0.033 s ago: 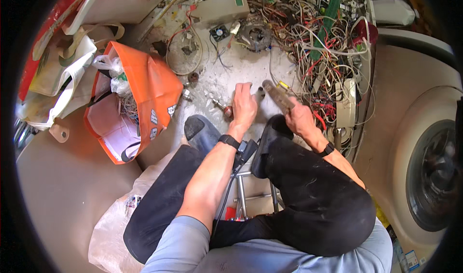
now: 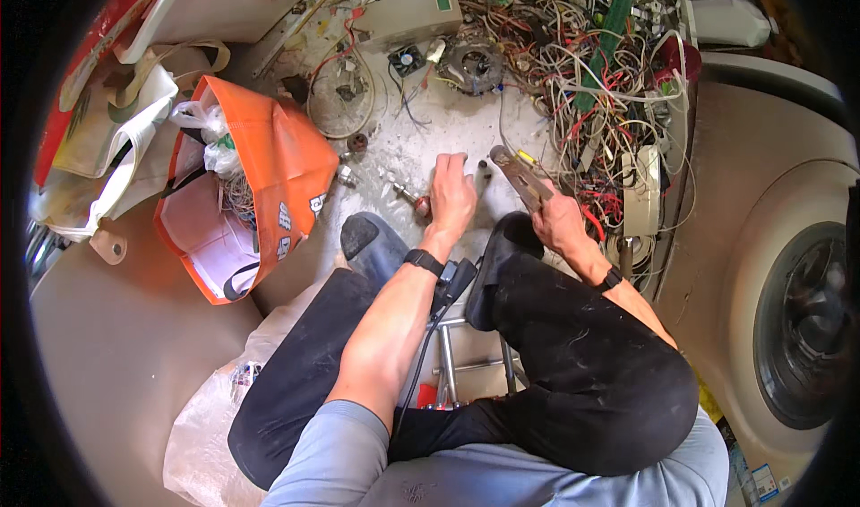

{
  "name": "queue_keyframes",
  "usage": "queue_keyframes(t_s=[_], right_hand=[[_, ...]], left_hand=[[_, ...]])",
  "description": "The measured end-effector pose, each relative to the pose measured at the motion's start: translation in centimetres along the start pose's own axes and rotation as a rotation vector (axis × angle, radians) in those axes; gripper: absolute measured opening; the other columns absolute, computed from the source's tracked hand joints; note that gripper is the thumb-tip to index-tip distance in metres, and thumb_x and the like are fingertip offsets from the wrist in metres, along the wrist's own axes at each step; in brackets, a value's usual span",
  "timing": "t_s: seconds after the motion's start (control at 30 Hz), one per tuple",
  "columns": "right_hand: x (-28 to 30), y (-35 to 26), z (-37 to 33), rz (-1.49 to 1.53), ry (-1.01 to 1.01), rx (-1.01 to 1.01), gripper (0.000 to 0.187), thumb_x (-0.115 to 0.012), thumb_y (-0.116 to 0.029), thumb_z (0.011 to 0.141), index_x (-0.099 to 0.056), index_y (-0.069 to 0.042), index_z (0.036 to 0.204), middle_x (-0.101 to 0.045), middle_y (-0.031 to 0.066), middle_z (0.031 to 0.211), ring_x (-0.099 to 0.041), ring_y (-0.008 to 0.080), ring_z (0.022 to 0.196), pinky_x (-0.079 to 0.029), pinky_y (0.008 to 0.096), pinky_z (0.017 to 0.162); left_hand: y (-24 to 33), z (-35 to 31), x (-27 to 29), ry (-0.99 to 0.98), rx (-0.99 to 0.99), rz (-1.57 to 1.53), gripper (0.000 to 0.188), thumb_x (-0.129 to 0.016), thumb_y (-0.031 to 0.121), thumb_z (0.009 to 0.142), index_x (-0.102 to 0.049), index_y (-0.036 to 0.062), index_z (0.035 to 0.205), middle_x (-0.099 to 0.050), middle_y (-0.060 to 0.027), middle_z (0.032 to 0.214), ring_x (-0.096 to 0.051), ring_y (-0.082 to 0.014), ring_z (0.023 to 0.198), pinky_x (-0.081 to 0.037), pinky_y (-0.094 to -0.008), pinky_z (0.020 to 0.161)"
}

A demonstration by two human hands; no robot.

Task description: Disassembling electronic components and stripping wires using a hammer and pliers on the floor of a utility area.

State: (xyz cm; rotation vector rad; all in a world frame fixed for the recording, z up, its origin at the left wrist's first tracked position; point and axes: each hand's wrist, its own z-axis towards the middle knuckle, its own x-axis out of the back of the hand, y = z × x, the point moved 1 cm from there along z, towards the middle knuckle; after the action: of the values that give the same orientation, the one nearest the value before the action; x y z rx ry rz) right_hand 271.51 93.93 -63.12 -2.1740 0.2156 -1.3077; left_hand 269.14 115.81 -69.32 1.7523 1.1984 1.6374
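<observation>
Brown tool point(image 2: 521, 179): our right hand point(image 2: 560, 222) clamps its fingers round one end, over the floor point(image 2: 408, 153). Our left hand point(image 2: 453, 200) curls beside a dark cylinder point(image 2: 484, 169); we cannot tell whether its fingers hold anything. A slipping tool could strike them.

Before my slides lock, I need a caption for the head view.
Between an orange bag and tangled wires, the right hand grips a worn tool near the left hand.
</observation>
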Motion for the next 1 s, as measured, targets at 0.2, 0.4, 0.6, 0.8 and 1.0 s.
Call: queue_keyframes(t_s=[0.2,0.4,0.6,0.8,1.0], right_hand=[[1.1,-0.5,-0.7,0.094,0.139,0.141,0.032,-0.066,0.001,0.09,-0.066,-0.005,0.121,-0.066,0.0189,0.097,-0.068,0.0409,0.082,-0.056,0.0433,0.068],[-1.4,0.6,-0.7,-0.084,-0.188,0.017,0.02,-0.064,-0.018,0.095,-0.052,-0.003,0.103,-0.066,0.0279,0.086,-0.064,0.0515,0.081,-0.049,0.0599,0.07],[0.3,-0.6,-1.1,0.044,-0.093,-0.07,0.022,-0.066,-0.011,0.094,-0.058,-0.004,0.113,-0.064,0.0233,0.084,-0.064,0.0453,0.075,-0.051,0.05,0.065],[-0.2,0.6,-2.3,0.176,0.035,0.117,0.025,-0.07,-0.002,0.087,-0.057,-0.005,0.108,-0.061,0.0169,0.077,-0.06,0.0413,0.066,-0.05,0.0426,0.059],[-1.8,1.5,-0.5,0.12,-0.316,-0.232,0.018,-0.061,-0.014,0.093,-0.059,-0.005,0.11,-0.066,0.0291,0.09,-0.064,0.051,0.084,-0.051,0.0579,0.073]], left_hand=[[0.3,-0.5,0.0,0.044,0.041,0.064,0.037,-0.07,-0.003,0.081,-0.064,0.0024,0.117,-0.06,-0.019,0.112,-0.059,-0.0425,0.104,-0.049,-0.0502,0.089],[0.5,-0.9,0.0,-0.038,-0.079,0.249,0.034,-0.075,0.005,0.08,-0.069,0.0065,0.113,-0.063,-0.0129,0.109,-0.057,-0.0351,0.105,-0.045,-0.0482,0.09],[-0.7,-1.1,0.1,-0.019,-0.08,0.263,0.032,-0.076,0.007,0.079,-0.07,0.0081,0.111,-0.063,-0.011,0.107,-0.057,-0.0339,0.105,-0.044,-0.0479,0.088],[0.2,-0.8,-0.2,0.01,-0.099,0.277,0.032,-0.077,0.009,0.078,-0.07,0.0098,0.108,-0.063,-0.0093,0.106,-0.057,-0.0323,0.105,-0.042,-0.0474,0.089],[-1.0,-1.0,0.1,-0.03,-0.086,0.302,0.031,-0.077,0.009,0.078,-0.07,0.0098,0.107,-0.062,-0.0092,0.107,-0.056,-0.0323,0.106,-0.042,-0.0471,0.089]])
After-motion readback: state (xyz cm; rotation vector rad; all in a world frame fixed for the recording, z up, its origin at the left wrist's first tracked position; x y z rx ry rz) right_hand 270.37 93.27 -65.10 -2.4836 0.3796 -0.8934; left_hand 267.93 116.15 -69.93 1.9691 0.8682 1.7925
